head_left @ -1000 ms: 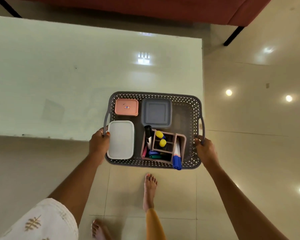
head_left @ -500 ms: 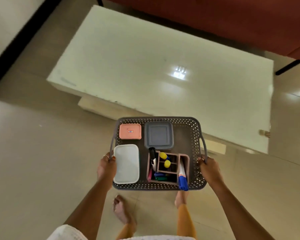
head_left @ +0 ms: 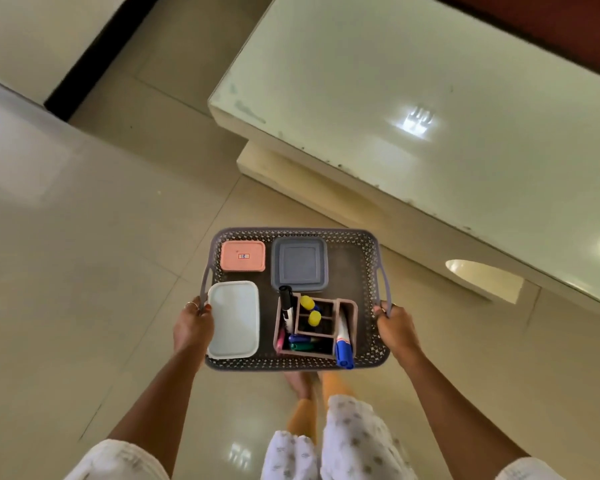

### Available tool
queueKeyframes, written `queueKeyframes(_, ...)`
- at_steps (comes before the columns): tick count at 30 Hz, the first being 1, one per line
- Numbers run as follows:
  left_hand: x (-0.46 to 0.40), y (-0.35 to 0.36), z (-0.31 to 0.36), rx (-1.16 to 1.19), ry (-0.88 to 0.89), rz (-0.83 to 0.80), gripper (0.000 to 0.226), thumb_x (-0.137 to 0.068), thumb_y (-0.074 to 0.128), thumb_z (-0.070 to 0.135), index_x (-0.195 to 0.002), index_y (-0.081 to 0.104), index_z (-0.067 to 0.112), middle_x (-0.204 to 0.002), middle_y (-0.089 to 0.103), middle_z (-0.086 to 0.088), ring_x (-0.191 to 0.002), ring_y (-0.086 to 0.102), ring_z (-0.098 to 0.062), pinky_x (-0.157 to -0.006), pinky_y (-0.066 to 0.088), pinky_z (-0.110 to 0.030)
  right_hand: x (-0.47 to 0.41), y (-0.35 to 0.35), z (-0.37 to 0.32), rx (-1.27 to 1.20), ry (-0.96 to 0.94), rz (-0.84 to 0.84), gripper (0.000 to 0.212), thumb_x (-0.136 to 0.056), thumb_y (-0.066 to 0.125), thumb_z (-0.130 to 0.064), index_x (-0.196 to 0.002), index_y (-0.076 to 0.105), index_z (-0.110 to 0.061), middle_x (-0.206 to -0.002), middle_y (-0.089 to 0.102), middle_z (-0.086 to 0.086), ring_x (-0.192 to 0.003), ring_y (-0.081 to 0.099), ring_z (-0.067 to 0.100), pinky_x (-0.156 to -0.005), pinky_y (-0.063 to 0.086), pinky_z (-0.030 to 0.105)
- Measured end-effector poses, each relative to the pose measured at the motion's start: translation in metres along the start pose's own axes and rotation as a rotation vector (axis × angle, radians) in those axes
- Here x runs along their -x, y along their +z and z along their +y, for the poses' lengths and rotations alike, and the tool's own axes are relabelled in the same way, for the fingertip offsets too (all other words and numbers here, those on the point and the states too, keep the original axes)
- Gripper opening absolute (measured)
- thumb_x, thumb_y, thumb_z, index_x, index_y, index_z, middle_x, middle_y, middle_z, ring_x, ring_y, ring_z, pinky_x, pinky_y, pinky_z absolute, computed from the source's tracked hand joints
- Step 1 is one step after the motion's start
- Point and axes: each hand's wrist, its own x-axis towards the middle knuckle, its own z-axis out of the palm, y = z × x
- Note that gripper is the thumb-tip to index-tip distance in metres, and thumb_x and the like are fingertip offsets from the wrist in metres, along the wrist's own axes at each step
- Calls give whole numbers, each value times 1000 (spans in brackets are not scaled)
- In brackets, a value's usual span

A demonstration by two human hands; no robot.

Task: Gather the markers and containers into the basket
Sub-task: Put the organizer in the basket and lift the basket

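I carry a grey perforated basket (head_left: 369, 251) in the air above the tiled floor. My left hand (head_left: 192, 327) grips its left handle and my right hand (head_left: 394, 327) grips its right handle. Inside lie a pink lidded container (head_left: 243, 256), a grey square container (head_left: 299, 264) and a white lidded container (head_left: 233, 319). A brown compartment holder (head_left: 349, 308) stands in the basket's near right part with several markers in it, among them a black one (head_left: 285, 299), two yellow-capped ones (head_left: 310, 310) and a blue-capped one (head_left: 343, 348).
A low white glossy table (head_left: 413, 98) stands ahead to the right, its base block (head_left: 274, 164) below the top. A dark strip along a wall (head_left: 94, 60) runs at upper left. Beige floor tiles (head_left: 84, 271) spread to the left. My bare feet (head_left: 300, 382) show under the basket.
The basket has come off the table and away from it. The view has swung left, so the table now lies further right and the floor fills the left.
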Motion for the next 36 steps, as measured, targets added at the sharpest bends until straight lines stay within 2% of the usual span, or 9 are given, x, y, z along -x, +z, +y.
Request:
queueKeyframes(16,-164,15,36,-61,30,-17,35,-94,45,16,-127,58,17,-124,61,-16,-113,55,-36,-89,43,-38,-101,81,-87,-19,29,-55,28,-97,45,-16,-113,65,-4,-92,67,15,-67,54,20,-57,37,24)
queueKeyframes(20,-261,34,69,10,148,-21,36,-87,46,22,-120,61,20,-118,64,-16,-112,58,-38,-96,46,-46,-161,118,-92,-47,34,3,27,-98,44,-16,-107,66,-3,-86,64,16,-54,48,9,-38,36,12)
queueKeyframes(22,-306,76,49,-128,94,-51,35,-91,44,21,-122,59,19,-119,64,-15,-111,58,-35,-93,47,-45,-190,135,-91,-77,26,27,26,-97,44,-12,-108,65,-2,-80,60,13,-52,46,6,-32,32,6)
queueKeyframes(23,-332,101,31,-259,215,-86,39,-93,41,25,-130,52,22,-122,62,-13,-112,57,-31,-94,47,-44,-205,143,-92,-76,8,34,24,-96,43,-9,-104,65,-1,-76,58,10,-52,45,7,-32,32,5)
queueKeyframes(25,-364,182,-64,-406,204,-225,55,-95,33,37,-148,20,32,-133,53,-8,-119,48,-28,-100,43,-48,-230,153,-96,-28,-46,38,21,-94,43,-4,-92,64,-4,-72,57,8,-53,46,10,-36,33,5)
queueKeyframes(26,-368,237,-124,-441,213,-331,60,-94,42,35,-149,17,30,-130,51,-8,-115,49,-29,-95,45,-48,-245,159,-96,-1,-82,57,22,-93,44,-3,-85,64,-6,-74,59,9,-57,50,14,-44,37,10)
queueKeyframes(28,-365,307,-200,-468,318,-337,53,-78,70,20,-125,45,18,-107,51,-7,-91,56,-27,-73,51,-38,-274,171,-96,5,-154,113,26,-91,45,-5,-74,64,-9,-80,62,14,-68,57,22,-58,38,22)
queueKeyframes(33,-361,300,-164,-519,333,-408,51,-65,77,10,-108,50,13,-95,56,-10,-78,56,-26,-65,49,-36,-332,185,-102,4,-264,234,25,-91,43,-7,-87,65,3,-88,64,18,-82,60,28,-59,33,21)
queueKeyframes(36,-367,303,-168,-494,319,-387,50,-66,78,9,-106,49,13,-91,57,-10,-76,57,-28,-62,49,-37,-358,183,-111,-72,-293,275,25,-91,42,-6,-76,61,0,-79,59,12,-71,52,21,-49,33,13)
